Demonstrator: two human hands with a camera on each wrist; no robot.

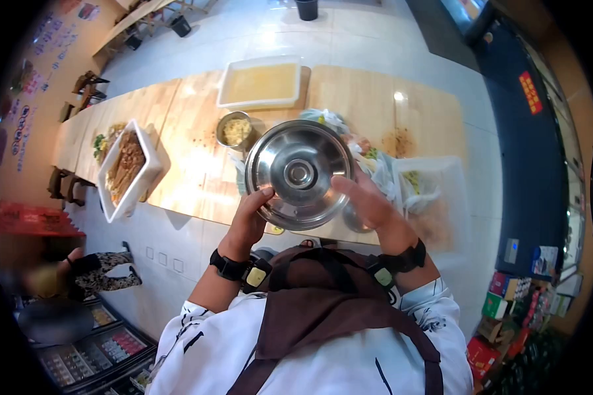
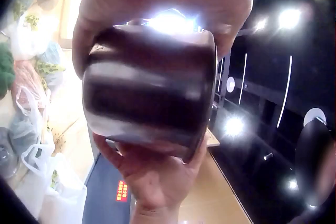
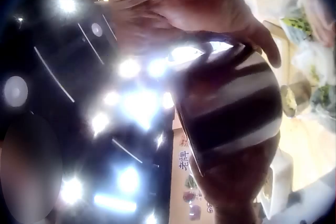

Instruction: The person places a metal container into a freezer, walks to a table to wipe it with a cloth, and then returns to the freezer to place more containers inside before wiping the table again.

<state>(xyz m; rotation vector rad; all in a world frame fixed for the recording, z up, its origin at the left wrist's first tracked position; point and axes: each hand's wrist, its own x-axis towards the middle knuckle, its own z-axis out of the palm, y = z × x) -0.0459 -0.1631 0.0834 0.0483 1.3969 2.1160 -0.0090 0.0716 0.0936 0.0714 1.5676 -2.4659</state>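
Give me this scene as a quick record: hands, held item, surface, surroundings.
held: metal pot, raised off the table
left hand: grips pot, left side
right hand: grips pot, right side
surface: pale wood
far side: white tray, yellow contents
left end: white tub, brown food inside
beyond pot, slightly left: metal bowl, pale food inside
right of pot: plastic bags, translucent bin

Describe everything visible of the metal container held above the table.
The round metal container looks like shiny stainless steel. Its top shows concentric rings around a circular centre; its smooth, curved sides reflect light and dark bands. The left hand and right hand hold it from opposite sides above the table, thumbs on top. Its inside is hidden.
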